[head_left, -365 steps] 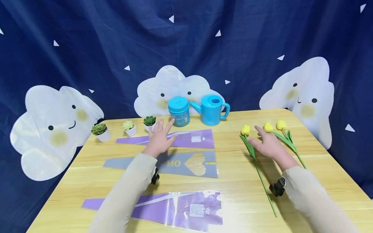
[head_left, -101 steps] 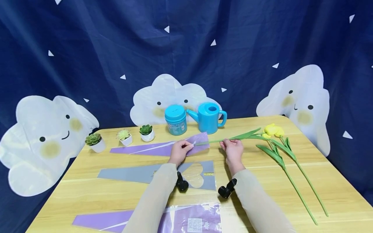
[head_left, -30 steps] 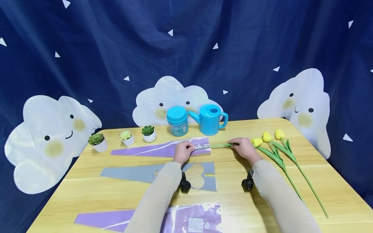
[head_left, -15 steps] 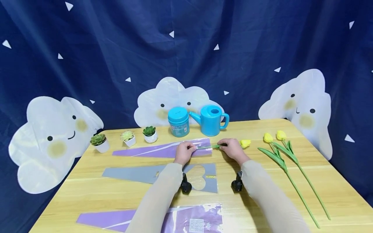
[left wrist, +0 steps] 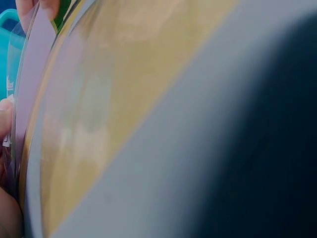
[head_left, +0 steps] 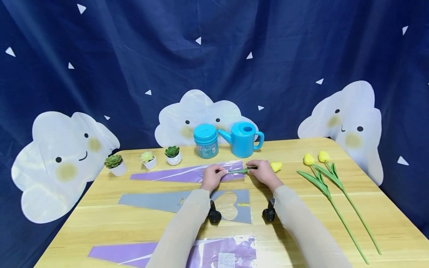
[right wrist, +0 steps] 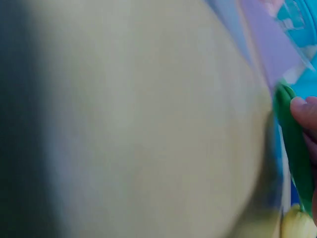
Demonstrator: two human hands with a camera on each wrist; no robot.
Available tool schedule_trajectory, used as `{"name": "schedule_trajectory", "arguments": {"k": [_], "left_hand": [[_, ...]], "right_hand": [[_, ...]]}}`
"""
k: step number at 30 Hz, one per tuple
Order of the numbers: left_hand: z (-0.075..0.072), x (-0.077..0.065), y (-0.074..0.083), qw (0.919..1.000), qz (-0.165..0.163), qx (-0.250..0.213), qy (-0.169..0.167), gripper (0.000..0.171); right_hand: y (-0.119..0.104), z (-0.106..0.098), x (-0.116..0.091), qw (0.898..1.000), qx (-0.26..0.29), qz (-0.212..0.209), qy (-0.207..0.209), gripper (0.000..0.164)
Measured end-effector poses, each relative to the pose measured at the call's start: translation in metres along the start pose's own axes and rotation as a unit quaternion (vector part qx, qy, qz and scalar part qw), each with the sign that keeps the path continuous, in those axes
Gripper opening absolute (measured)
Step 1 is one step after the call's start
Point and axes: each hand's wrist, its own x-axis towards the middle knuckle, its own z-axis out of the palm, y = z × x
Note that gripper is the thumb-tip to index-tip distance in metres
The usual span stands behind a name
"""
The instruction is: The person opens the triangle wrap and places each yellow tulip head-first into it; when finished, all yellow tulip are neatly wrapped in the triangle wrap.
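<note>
In the head view my left hand (head_left: pixel 211 178) pinches the purple clear-plastic flower sleeve (head_left: pixel 187 173) near its wide right end. My right hand (head_left: pixel 263 172) holds a yellow artificial tulip (head_left: pixel 276 166) by its leaves, the bloom peeking out past the knuckles. Its green stem runs leftward into the sleeve's opening; where the stem ends is hidden. The right wrist view shows the green leaf (right wrist: pixel 296 148) between thumb and fingers, with the bloom below. In the left wrist view only part of the left hand (left wrist: pixel 7 213) shows, beside the sleeve's plastic.
Two more yellow tulips (head_left: pixel 330 199) lie at the right. A grey sleeve (head_left: pixel 151 201) and another purple sleeve (head_left: pixel 124 253) lie nearer the front. Behind stand several potted succulents (head_left: pixel 173 160), a blue lidded jar (head_left: pixel 206 141) and a blue watering can (head_left: pixel 242 139).
My right hand, over the tulips at first, later held one with its stem end at the sleeve. It has since slid left, pushing the stem deeper. My left hand stays on the sleeve.
</note>
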Motion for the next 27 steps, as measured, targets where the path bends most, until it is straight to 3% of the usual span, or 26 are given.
{"name": "schedule_trajectory", "arguments": {"k": [7,12,22,27], "left_hand": [[0.001,-0.001,0.001,0.9996,-0.027,-0.009,-0.005,0.011],[0.001,-0.001,0.002,0.9996,-0.028,-0.003,-0.007,0.010],[0.000,-0.002,0.000,0.9998,-0.011,0.006,-0.013,0.011],[-0.001,-0.002,0.001,0.9997,-0.015,0.004,-0.016,0.011]], "right_hand": [[0.011,-0.032,-0.005,0.999,0.008,-0.012,0.042,0.032],[0.025,-0.048,-0.009,1.000,0.007,0.007,0.024,0.039],[0.046,-0.042,-0.018,0.999,0.014,0.030,-0.043,0.048],[0.048,-0.037,-0.017,1.000,-0.004,0.003,-0.031,0.037]]}}
